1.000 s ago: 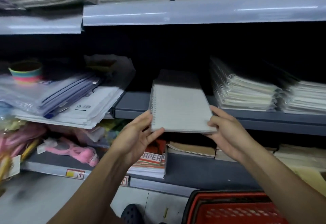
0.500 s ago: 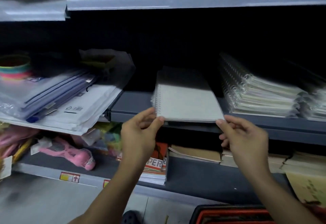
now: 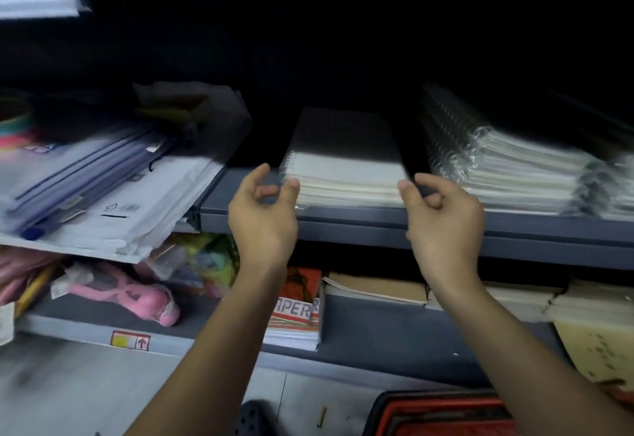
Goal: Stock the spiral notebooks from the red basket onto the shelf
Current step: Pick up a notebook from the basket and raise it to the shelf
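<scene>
Although only the head view is available, it shows the change plainly: a second ago both hands carried a notebook at the shelf edge; now the notebook stack [image 3: 343, 178] lies flat on the shelf [image 3: 377, 221], fully seated. That delivery is judged complete. The left hand [image 3: 262, 216] sits just beside the stack's near left corner, fingers loosely curled, gripping nothing; whether a fingertip touches the wrapping cannot be told. The right hand [image 3: 442, 219] is just beside the stack's near right corner, likewise relaxed and empty. The red basket [image 3: 442, 415] lies well below the stack.
</scene>
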A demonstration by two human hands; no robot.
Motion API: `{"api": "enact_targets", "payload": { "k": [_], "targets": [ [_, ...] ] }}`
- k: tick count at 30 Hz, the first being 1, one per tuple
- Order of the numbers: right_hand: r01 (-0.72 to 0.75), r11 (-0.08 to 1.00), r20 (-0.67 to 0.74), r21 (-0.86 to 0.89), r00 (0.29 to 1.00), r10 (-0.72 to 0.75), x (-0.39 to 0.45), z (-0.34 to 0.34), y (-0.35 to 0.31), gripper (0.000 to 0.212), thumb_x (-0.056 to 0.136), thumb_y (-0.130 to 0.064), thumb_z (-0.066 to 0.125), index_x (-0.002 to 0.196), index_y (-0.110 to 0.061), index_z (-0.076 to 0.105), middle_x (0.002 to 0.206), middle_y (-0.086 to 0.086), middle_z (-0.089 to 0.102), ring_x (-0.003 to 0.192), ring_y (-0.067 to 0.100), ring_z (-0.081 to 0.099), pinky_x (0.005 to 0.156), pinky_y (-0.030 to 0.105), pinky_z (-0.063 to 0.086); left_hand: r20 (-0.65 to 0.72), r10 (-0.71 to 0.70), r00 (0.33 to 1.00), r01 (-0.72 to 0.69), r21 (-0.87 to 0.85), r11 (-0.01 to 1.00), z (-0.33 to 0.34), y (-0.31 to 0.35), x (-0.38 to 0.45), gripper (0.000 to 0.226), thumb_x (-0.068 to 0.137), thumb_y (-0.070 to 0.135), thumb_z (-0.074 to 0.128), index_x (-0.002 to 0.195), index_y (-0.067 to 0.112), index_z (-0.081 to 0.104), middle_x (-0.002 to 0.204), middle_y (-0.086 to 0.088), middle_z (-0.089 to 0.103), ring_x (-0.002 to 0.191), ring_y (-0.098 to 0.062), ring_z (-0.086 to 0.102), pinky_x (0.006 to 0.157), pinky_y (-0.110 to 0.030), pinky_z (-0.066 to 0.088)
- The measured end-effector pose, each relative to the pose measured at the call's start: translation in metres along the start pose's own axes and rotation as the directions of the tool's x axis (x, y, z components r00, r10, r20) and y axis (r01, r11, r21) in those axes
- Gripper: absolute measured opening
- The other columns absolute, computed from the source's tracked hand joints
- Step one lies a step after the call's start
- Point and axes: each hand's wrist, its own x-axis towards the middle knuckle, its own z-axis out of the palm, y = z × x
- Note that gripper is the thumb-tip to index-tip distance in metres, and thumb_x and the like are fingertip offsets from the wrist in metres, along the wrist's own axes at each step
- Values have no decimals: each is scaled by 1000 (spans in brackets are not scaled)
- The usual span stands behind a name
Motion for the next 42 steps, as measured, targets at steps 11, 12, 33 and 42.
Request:
{"api": "enact_targets", "payload": {
  "k": [11,12,33,42],
  "targets": [
    [-50,970,375,-236,917,139,-97,-162,74,12,93,-37,64,85,-30,70,62,0,62,57,26,63,60,46,52,375,-205,904,217,11,976,15,-30,-146,19,89,15,72,108,17,69,76,1,64,56,-3,56,55,-22,49],
    [-50,953,422,-300,889,180,-107,-176,85,15,92,-40,63,86,-29,71,62,-2,63,58,20,65,62,44,53,412,-257,874,266,36,963,20,-36,-160,18,90,13,71,108,14,69,75,-1,62,55,-3,55,53,-20,48],
    [-351,482,379,-803,323,867,-226,-229,235,51,89,-51,63,109,-4,71,108,13,72,110,27,67,77,22,41,371,-861,347,-236,923,303,32,-197,-316,40,101,15,45,136,-2,53,139,-21,56,128,-35,55,100,-37,45],
    [-694,389,200,-606,341,919,-237,-240,203,11,81,-13,75,73,-7,71,72,3,69,62,13,62,52,15,42,339,-866,367,55,922,384,22,-167,-321,38,100,20,52,133,4,60,136,-15,60,126,-31,58,98,-33,49]
  ]
}}
